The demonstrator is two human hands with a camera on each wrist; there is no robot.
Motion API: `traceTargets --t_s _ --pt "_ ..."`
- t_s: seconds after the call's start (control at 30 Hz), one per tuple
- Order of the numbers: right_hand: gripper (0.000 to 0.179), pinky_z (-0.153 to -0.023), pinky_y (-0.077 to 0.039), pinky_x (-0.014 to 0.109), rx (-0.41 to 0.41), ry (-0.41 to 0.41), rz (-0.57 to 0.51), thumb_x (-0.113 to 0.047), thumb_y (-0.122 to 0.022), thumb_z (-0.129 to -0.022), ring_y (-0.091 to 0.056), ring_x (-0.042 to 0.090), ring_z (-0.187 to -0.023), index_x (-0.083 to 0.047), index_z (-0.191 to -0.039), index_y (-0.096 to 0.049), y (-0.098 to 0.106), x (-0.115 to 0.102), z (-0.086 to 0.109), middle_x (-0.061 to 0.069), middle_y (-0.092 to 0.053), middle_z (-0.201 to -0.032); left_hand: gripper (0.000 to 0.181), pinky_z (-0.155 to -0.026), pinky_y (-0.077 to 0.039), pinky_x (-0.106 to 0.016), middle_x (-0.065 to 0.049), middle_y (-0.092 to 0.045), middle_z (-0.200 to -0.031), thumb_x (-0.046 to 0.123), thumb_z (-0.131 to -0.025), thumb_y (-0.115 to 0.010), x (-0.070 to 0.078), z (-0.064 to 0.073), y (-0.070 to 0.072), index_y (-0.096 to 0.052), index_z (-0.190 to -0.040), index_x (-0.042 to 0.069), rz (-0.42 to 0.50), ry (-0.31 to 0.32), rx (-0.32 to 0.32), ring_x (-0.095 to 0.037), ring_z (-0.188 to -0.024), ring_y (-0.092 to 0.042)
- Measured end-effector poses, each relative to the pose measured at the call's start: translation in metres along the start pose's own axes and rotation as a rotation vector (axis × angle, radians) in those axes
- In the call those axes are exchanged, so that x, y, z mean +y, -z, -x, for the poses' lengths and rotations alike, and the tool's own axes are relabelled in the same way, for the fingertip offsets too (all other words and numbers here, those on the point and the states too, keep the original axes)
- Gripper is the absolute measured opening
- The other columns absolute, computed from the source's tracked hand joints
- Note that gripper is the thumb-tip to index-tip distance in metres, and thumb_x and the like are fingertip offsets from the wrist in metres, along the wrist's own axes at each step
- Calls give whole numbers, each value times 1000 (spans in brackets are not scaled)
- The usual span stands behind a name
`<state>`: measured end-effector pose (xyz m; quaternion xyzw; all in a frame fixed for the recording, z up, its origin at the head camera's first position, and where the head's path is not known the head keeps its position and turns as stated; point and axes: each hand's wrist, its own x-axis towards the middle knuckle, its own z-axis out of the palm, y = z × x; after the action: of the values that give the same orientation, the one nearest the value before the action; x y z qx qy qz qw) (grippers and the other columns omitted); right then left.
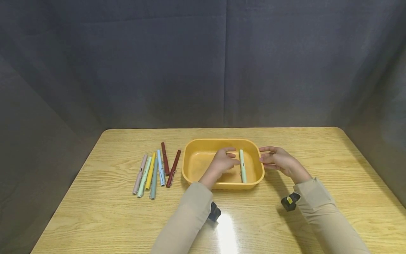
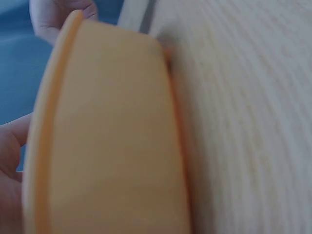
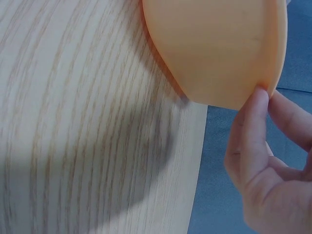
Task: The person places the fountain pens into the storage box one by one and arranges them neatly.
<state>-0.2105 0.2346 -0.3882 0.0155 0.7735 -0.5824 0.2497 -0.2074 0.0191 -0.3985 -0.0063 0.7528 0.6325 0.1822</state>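
A yellow plastic bin (image 1: 198, 185) stands on the table, with one pale mint pen (image 1: 243, 167) lying front to back inside its right part. My left hand (image 1: 223, 163) reaches over the bin's front rim, its fingers and thumb spread apart just left of that pen. Nothing shows between them. In the left wrist view the bin's wall (image 2: 117, 126) covers much of this hand. At the bin's right end, my right hand (image 1: 280, 161) touches the outer side with its fingertips. The right wrist view shows a fingertip (image 3: 261, 95) against the wall just below the rim.
Left of the bin lie several pens: a pinkish one (image 1: 140, 175), a light green one (image 1: 145, 176), a yellow one (image 1: 150, 171), a grey-green one (image 1: 154, 180), a light blue one (image 1: 160, 168) and dark red ones (image 1: 173, 168). Dark curtains (image 1: 158, 70) surround the wooden table (image 1: 104, 211).
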Motion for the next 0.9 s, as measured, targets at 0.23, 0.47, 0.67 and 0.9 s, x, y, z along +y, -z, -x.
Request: traceTargets --t_s 0.23,0.47,0.67,0.9 --pt "59 -79 -58 18 0 -1 3 -6 -54 -95 -63 1 -81 10 -144 -25 0 0 0 -6 -60 -93 54 -96 -55 -37 -23 -53 -131 1 -86 -63 11 8 24 -47 -137 2 6 -66 4 -32 -109 -61" --pt "59 -79 -58 17 -3 3 12 -5 -53 -95 -62 1 -83 11 -143 -24 0 0 -1 -5 -60 -95 52 -100 -53 -39 -22 -52 -134 1 -89 -60 17 16 49 -46 -139 5 33 -92 31 -33 -116 -57" --pt "59 -79 -58 17 1 0 19 -6 -54 -95 -62 1 -82 11 -143 -25 0 -1 0 -6 -58 -93 49 -99 -54 -40 -25 -52 -134 0 -90 -59 17 21 70 -46 -137 3 48 -129 81 -36 -114 -59" --pt "61 -82 -57 18 -3 -5 35 -8 -55 -95 -61 0 -83 9 -144 -24 4 -2 1 -7 -58 -93 49 -102 -52 -42 -21 -53 -132 2 -91 -58 17 29 96 -46 -139 4 43 -140 117 -35 -116 -57"
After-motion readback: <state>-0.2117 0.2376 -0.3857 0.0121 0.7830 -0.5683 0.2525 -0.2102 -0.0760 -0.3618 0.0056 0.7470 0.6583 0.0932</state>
